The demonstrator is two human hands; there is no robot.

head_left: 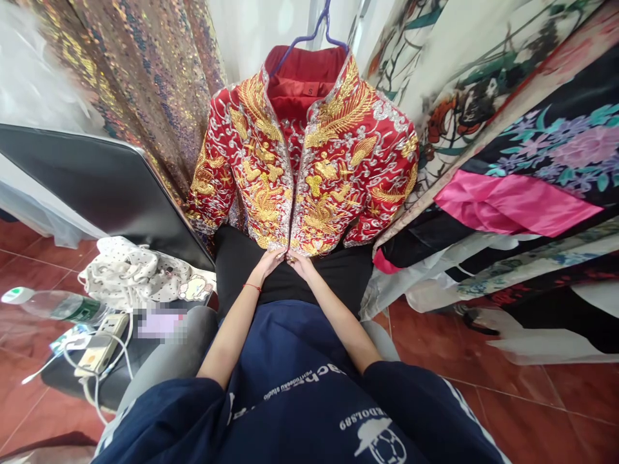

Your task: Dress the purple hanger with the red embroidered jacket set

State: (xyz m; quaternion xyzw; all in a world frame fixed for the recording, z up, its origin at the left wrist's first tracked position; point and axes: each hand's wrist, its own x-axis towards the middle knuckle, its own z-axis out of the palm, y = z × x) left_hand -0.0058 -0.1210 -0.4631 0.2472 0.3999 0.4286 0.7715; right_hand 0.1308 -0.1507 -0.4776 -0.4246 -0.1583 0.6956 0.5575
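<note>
A red jacket (329,187) with gold and silver embroidery hangs upright in front of me on a purple hanger (316,31). Its two front edges lie almost together down the middle, and the collar spreads apart at the top. At the bottom hem, my left hand (271,259) pinches the left front corner. Close beside it, my right hand (297,261) has its fingers closed on the right front corner. Both hands nearly touch at the centre line. Whatever small fastening may be between the fingertips is too small to make out. Black fabric (290,280) lies under the hands, over my lap.
Left stand a dark panel (91,187) and a black stool (116,390) with a power strip (102,345), cables and a spotted cloth (135,274). A plastic bottle (58,305) lies there. Sequined fabric (169,71) hangs behind; floral garments (556,142) hang close on the right.
</note>
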